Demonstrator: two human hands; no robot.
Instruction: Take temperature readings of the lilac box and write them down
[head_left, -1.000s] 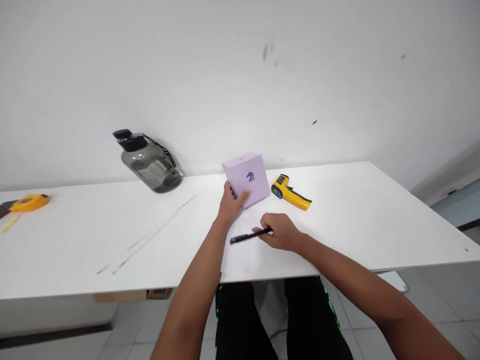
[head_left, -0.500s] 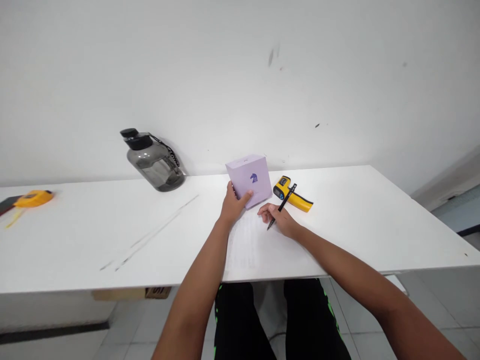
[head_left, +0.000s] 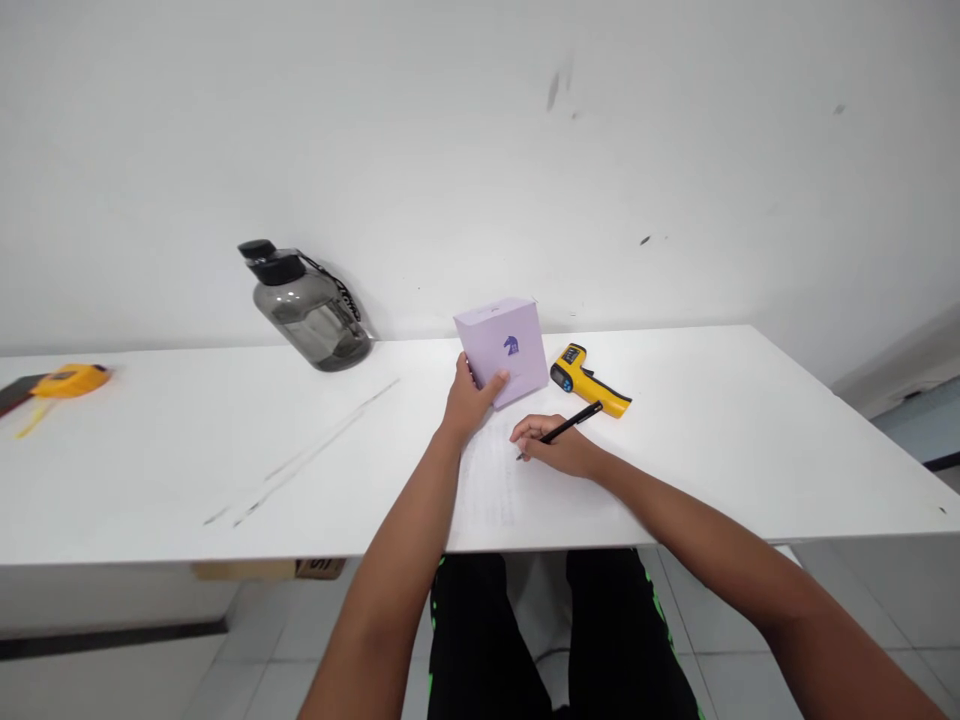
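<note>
My left hand (head_left: 474,398) grips a lilac box (head_left: 510,355) by its lower left side, thumb across the front. The box is tilted and bears a dark blue horse-head mark. In my right hand (head_left: 555,445) is a black pen (head_left: 576,421), pinched between the fingers, its tip pointing down to the left. Beneath the pen lies a sheet of paper (head_left: 487,500) with faint writing, too blurred to read. Whether the tip touches the paper I cannot tell. A yellow infrared thermometer (head_left: 592,383) lies just beyond my right hand, right of the box.
A grey bottle (head_left: 315,320) with a black cap and strap stands near the wall on the left. At the far left of the white table (head_left: 300,420) is a yellow tape measure (head_left: 73,380) beside a dark object. Below the table edge a cardboard box (head_left: 247,570) shows.
The pen has swung in my right hand from steep to a flatter slant, its tip moving slightly left. My left hand still holds the lilac box. The whole view has shifted slightly.
</note>
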